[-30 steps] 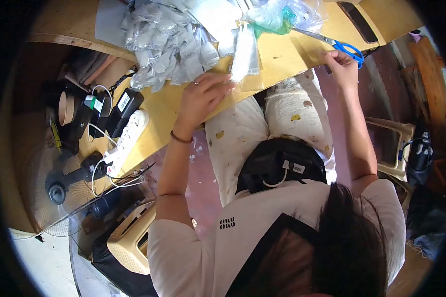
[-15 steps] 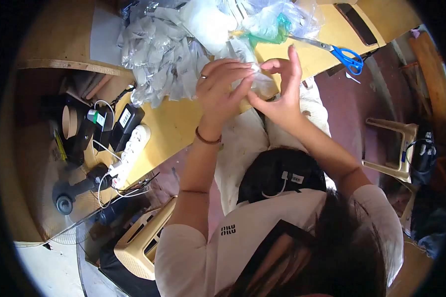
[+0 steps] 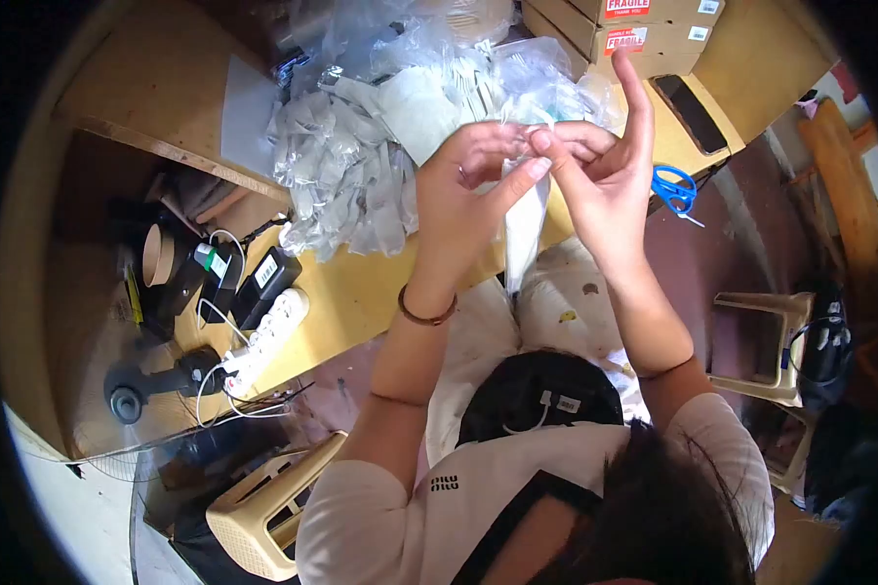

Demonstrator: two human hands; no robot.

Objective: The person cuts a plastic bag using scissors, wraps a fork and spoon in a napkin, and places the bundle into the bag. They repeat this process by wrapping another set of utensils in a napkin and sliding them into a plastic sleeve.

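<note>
Both my hands are raised above the wooden table and pinch the top of one small clear plastic bag, which hangs down between them. My left hand grips its upper edge with thumb and fingers. My right hand holds the same edge from the other side, with its index finger sticking up. A big heap of similar clear bags lies on the table just behind my left hand. Blue-handled scissors rest at the table edge right of my right hand.
Cardboard boxes with red FRAGILE labels stand at the back. A phone lies near them. A white power strip, chargers and cables sit at the left, with a fan below. Plastic stools stand on the floor.
My hands have come together and lifted the bag off the table, up toward the camera. One second ago my right hand was near the scissors and my left on the table.
</note>
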